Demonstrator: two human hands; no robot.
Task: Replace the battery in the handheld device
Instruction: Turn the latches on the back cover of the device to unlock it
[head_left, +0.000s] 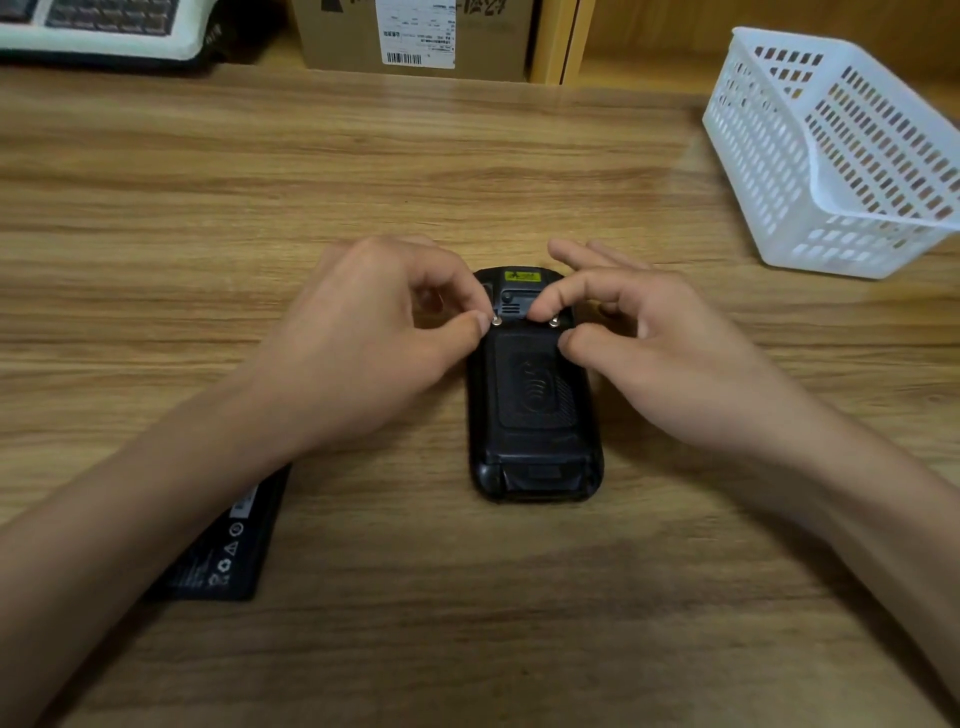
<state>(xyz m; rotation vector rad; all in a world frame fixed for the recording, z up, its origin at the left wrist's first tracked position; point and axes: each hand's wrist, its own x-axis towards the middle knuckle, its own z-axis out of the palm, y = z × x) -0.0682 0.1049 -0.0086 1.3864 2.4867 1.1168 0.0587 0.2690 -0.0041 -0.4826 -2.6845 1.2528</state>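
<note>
A black handheld device (535, 405) lies face down on the wooden table (467, 171), its back cover on and a yellow label at its far end. Two small metal latches sit near the top of the cover. My left hand (374, 338) pinches the left latch (496, 320) between thumb and forefinger. My right hand (654, 338) pinches the right latch (554, 322) the same way. A flat black battery (228, 551) with white markings lies on the table at the lower left, partly hidden under my left forearm.
A white slotted plastic basket (810, 156) stands at the right rear of the table. Behind the table are a cardboard box (415, 36) with a shipping label and a keyboard (104, 26) at the far left.
</note>
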